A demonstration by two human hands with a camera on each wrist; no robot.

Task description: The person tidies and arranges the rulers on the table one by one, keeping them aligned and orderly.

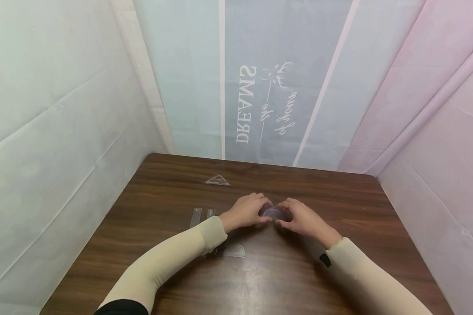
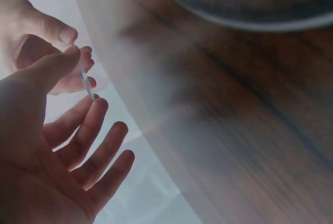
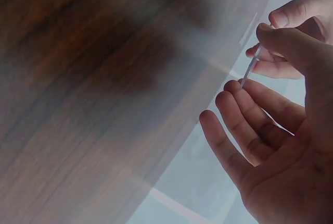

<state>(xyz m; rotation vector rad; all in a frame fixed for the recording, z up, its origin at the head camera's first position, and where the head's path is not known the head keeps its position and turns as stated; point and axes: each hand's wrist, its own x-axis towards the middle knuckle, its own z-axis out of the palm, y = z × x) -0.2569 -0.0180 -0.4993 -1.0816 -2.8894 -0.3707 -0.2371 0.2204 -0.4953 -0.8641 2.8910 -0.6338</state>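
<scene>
Both hands hold a clear, thin protractor [image 1: 273,213] with a rounded upper edge, over the table's middle. My left hand [image 1: 248,211] pinches its left end between thumb and fingers, while my right hand [image 1: 302,218] pinches the right end. In the left wrist view the protractor [image 2: 86,82] shows edge-on between the left thumb and fingertips, and the remaining fingers spread out. From the right wrist the same thin edge [image 3: 251,70] runs from the right thumb to the fingertips. Its printed marks cannot be read.
On the brown wooden table [image 1: 291,280], a clear set square [image 1: 218,179] lies near the far edge. Two clear strips, a left one [image 1: 195,217] and a right one [image 1: 211,213], lie beyond the left forearm. Another clear protractor [image 1: 236,250] lies nearer. Hanging cloth surrounds the table.
</scene>
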